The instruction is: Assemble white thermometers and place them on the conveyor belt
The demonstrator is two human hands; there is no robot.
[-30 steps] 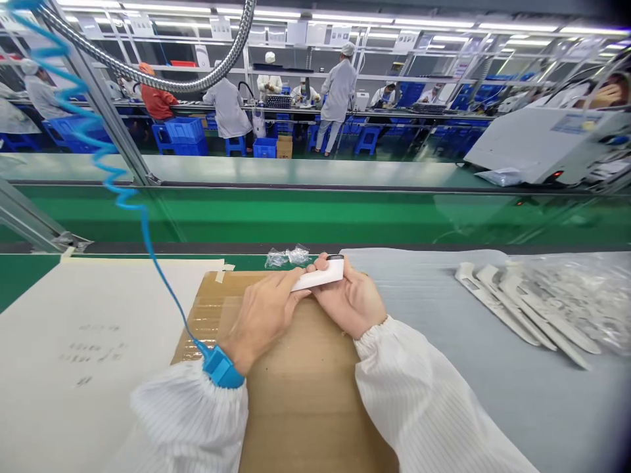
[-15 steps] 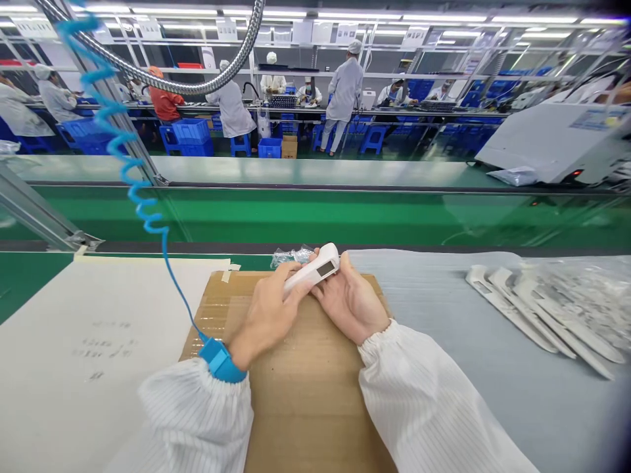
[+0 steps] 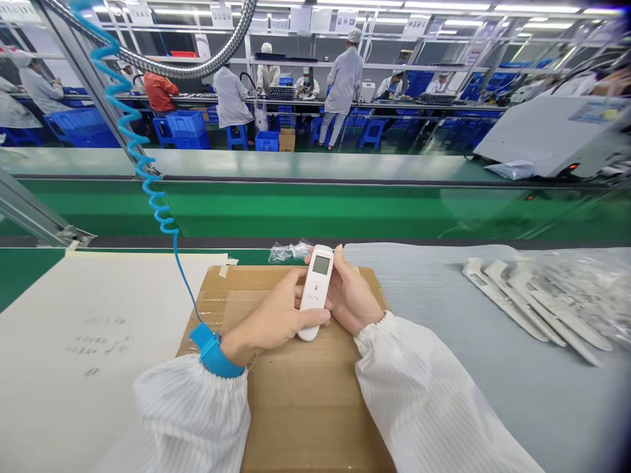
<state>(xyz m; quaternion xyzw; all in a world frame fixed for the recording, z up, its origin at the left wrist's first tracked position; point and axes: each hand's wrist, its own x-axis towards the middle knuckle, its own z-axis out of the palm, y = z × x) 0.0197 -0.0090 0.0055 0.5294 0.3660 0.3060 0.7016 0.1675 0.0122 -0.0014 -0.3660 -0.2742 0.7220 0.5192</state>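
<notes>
Between both hands is a white handheld infrared thermometer (image 3: pixel 316 295), its grey display and buttons facing me. My left hand (image 3: pixel 276 314) grips its lower body, with the thumb across the front near the bottom end. My right hand (image 3: pixel 355 297) cups the upper right side, its fingers partly hidden behind the device. A blue wrist strap (image 3: pixel 217 351) with a coiled cord circles my left wrist. Under the hands lies a flat brown cardboard sheet or box (image 3: pixel 315 407); a crumpled clear plastic bag (image 3: pixel 290 251) sits at its far edge.
Several white curved shell parts (image 3: pixel 522 302) lie on the grey-blue mat (image 3: pixel 434 289) to the right, beside clear bags of small parts (image 3: pixel 586 289). White paper with handwriting (image 3: pixel 108 387) covers the left side. Beyond runs a green conveyor belt (image 3: pixel 305 209); people work in the background.
The thermometer has turned from lying sideways to nearly upright, its display and buttons now facing me. My left hand has shifted down to its lower end.
</notes>
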